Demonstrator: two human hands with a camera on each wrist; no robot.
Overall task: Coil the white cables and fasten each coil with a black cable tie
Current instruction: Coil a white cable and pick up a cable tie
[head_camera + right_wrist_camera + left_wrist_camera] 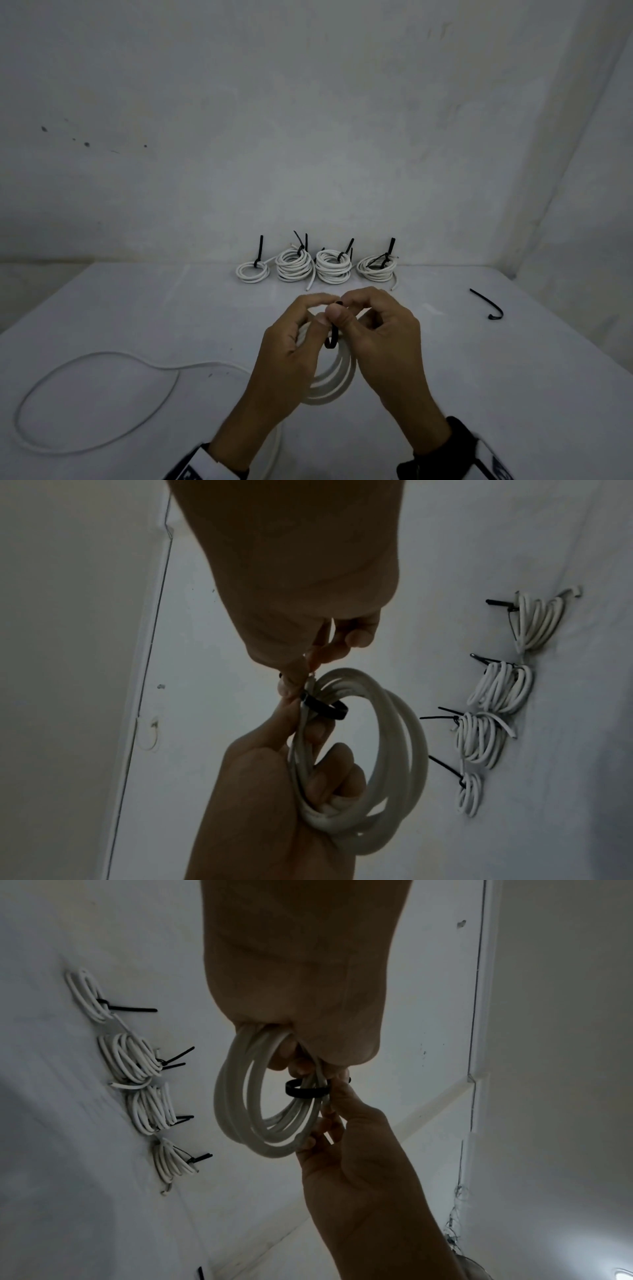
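Your left hand [291, 346] grips the white coil [337, 380] at frame centre; your right hand [380, 335] pinches the black cable tie [333, 337], looped crosswise round the strands between your thumbs.

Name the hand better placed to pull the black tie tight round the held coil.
Probably the right hand: its fingertips pinch the black plastic cable tie looped round the white cable coil, while the left hand grips the coil's strands, steadying it.
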